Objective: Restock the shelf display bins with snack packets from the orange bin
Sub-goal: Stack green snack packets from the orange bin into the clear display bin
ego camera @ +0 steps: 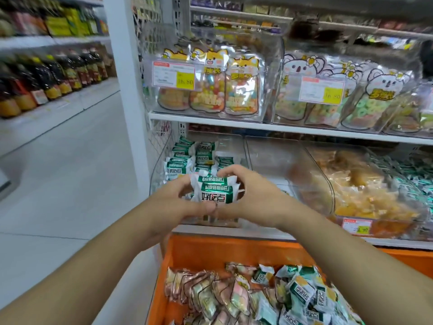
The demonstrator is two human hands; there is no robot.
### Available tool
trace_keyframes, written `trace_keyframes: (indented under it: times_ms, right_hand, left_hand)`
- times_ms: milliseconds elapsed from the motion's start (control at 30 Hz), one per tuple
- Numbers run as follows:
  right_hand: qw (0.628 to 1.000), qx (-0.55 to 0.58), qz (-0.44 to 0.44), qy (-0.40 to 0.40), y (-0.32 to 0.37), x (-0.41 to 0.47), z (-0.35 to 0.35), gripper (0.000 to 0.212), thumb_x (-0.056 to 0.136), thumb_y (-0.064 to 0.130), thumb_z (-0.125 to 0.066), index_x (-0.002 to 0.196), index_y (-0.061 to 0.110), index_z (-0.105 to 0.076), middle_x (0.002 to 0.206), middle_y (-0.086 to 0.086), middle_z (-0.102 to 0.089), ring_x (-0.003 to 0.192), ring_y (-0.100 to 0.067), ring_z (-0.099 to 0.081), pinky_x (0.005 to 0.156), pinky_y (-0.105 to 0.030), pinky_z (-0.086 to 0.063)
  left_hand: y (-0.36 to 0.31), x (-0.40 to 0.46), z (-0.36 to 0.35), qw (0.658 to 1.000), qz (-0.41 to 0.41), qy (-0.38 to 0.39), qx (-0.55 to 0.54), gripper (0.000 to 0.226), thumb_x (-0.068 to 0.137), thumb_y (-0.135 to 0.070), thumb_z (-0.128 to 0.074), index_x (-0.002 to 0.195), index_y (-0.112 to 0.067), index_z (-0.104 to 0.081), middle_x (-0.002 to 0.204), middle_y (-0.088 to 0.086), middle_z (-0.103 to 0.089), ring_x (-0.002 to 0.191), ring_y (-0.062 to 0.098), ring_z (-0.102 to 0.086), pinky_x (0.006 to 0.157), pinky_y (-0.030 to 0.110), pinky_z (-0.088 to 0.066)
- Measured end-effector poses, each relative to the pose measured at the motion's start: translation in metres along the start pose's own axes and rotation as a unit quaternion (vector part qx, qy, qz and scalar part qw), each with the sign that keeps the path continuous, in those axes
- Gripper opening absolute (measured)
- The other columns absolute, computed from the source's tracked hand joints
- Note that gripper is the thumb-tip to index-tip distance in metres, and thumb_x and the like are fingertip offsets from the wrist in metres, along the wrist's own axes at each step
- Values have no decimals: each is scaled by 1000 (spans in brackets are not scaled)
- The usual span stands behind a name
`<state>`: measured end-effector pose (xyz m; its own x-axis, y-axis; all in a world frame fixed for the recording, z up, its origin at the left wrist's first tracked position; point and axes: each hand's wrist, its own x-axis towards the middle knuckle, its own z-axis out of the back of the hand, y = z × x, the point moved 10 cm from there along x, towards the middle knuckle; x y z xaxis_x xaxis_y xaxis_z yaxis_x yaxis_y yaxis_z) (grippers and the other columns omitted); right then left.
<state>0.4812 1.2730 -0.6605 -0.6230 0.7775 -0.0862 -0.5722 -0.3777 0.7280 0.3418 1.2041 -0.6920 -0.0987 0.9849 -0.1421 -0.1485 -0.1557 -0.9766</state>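
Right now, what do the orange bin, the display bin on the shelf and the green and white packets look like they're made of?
Orange bin: opaque moulded plastic, by its uniform colour and matte, smooth wall.
Display bin: clear rigid plastic, probably acrylic; stock shows through and the curved edges catch light.
Green and white packets, held by left hand and right hand: glossy printed plastic film, crinkled, with crimped ends.

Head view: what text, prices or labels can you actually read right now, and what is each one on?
"好吃点" in large white characters, sideways: on the green-and-white snack packets held between left hand and right hand.
"80", the digits before it unclear: yellow patch of the price tag on the fox-bag bin.
"80": yellow patch of the price tag on the koala-bag bin.
Price tag on the yellow-snack bin: blurred.
Tag small print, bag lettering, bottle labels: unreadable.
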Motion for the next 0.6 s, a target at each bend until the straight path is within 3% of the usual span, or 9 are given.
trace_keyframes:
  times_ms: [100, 200, 300, 400, 500, 600]
  right_hand:
    - [1000, 7, 7, -17, 7, 42, 7, 64, 70, 31, -96, 122, 33, -60, 101, 14, -72, 84, -2, -73, 85, -38, -63]
    - [999, -26, -22, -24, -5, 84, 9, 76, 73, 29, -95, 136, 29, -52, 113, 5, -70, 91, -13, -75, 88, -44, -63]
    - [997, -57, -54, -26, -26, 124, 4, 86, 72, 28, -96, 142, 26, -46, 133, -5, -62, 99, -21, -72, 88, -45, -62]
    - [992, -106, -57, -21, -34, 154, -4, 87, 75, 26, -93, 147, 22, -44, 141, -5, -55, 108, -21, -62, 77, -29, -54]
    - [989, -135, -52, -34, -37, 170, -8, 89, 78, 25, -92, 152, 19, -43, 145, -6, -52, 111, -22, -59, 79, -27, -49]
    - [990, -110, -55, -62, -44, 179, -9, 92, 78, 16, -92, 156, 20, -42, 144, -7, -53, 100, -19, -62, 74, -28, -55]
  left_hand:
    - [-9, 29, 24, 995, -30, -62, 78, 54, 87, -27, -86, 134, -40, -62, 117, -18, -74, 106, 2, -70, 100, 38, -57]
    - [-11, 57, 41, 968, -62, -126, 209, 74, 92, -33, -79, 155, -33, -41, 140, -16, -60, 114, 3, -63, 94, 26, -51]
    - [-1, 82, 49, 918, -77, -167, 351, 66, 100, -24, -63, 158, -25, -33, 154, 0, -44, 132, 19, -49, 110, 37, -44]
    - [27, 103, 51, 908, -41, -154, 387, 56, 98, -21, -56, 149, -20, -35, 147, 4, -43, 139, 26, -41, 116, 49, -39]
    - [38, 111, 51, 903, -42, -158, 398, 57, 93, -20, -57, 146, -21, -36, 142, -1, -43, 139, 23, -39, 117, 49, -38]
    - [40, 112, 51, 903, -54, -165, 393, 62, 94, -18, -59, 150, -22, -34, 149, -4, -39, 146, 21, -32, 123, 44, -32]
